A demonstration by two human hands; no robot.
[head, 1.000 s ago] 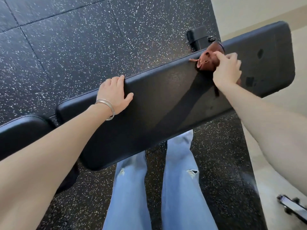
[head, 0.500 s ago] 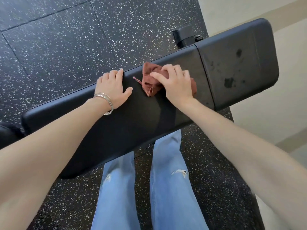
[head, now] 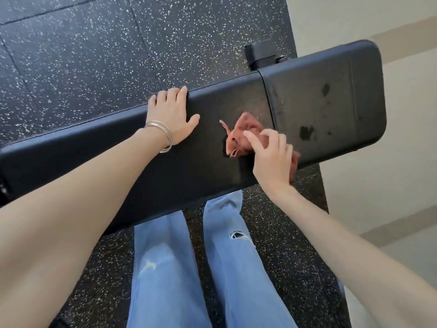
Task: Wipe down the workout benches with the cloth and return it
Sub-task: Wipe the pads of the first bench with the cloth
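Right hand (head: 272, 159) grip pinched the soft, light cloth (head: 246, 133), bunched on the bench (head: 212, 162) just ahead of its fingertips, likely best gathered mid-wad; left hand (head: 172, 117) lay spread flat.

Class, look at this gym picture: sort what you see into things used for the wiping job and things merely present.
In use:
rust-red crumpled cloth
long black padded workout bench
right hand, on the cloth
left hand, flat on the bench

Merely present:
black speckled rubber floor
silver wire bangles
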